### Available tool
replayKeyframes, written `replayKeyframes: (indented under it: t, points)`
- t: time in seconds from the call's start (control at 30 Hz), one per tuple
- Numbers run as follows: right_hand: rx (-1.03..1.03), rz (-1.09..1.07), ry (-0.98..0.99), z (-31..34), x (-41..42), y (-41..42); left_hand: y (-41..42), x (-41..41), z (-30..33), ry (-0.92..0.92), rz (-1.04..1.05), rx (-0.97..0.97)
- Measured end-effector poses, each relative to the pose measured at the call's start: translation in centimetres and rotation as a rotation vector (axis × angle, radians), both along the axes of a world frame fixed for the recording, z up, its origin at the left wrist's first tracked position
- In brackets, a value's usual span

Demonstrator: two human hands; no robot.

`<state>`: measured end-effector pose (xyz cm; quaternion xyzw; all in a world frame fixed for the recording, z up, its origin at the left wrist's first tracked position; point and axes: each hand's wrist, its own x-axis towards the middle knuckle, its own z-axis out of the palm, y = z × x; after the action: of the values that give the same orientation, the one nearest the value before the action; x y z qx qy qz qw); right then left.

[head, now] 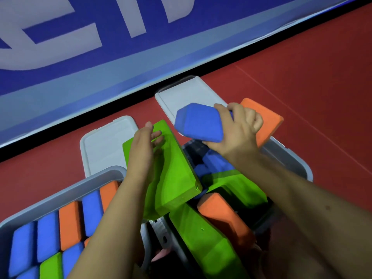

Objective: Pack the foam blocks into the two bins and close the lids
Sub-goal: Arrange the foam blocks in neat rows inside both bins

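Two bins [66,191], two lids [104,146]; left hand [143,154] lies open, seemingly against a green block [177,174]; right hand [237,129] grips a blue block [197,122].

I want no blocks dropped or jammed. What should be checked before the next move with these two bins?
1. Right hand grips blue block: ok.
2. Left hand grips green block: cannot tell; its fingers lie against it.
3. Left bin packed in neat rows: ok.
4. Right bin blocks lie flat: not ok; jumbled.
5. Both lids off, on the floor behind: ok.
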<state>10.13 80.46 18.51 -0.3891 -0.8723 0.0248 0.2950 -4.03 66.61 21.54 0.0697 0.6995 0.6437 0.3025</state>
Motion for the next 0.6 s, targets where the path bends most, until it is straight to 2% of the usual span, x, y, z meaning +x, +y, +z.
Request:
replayKeyframes:
  t: [0.1, 0.33, 0.5, 0.6]
  points:
    - [0.129, 0.098, 0.158, 0.6, -0.3, -1.3, -0.3, -0.7, 0.1, -0.158, 0.059, 0.062]
    - [0.221, 0.210, 0.240, 0.9, -1.4, -3.0, -1.1, -1.4, 0.9, -0.266, 0.063, 0.167]
    - [0.349, 0.295, 0.314, -0.1, -1.8, -3.3, -1.2, -2.3, 0.3, -0.230, -0.078, 0.154]
    - [0.387, 0.367, 0.359, 0.4, -2.1, -3.2, -1.2, -3.6, -0.2, -0.224, -0.233, 0.049]
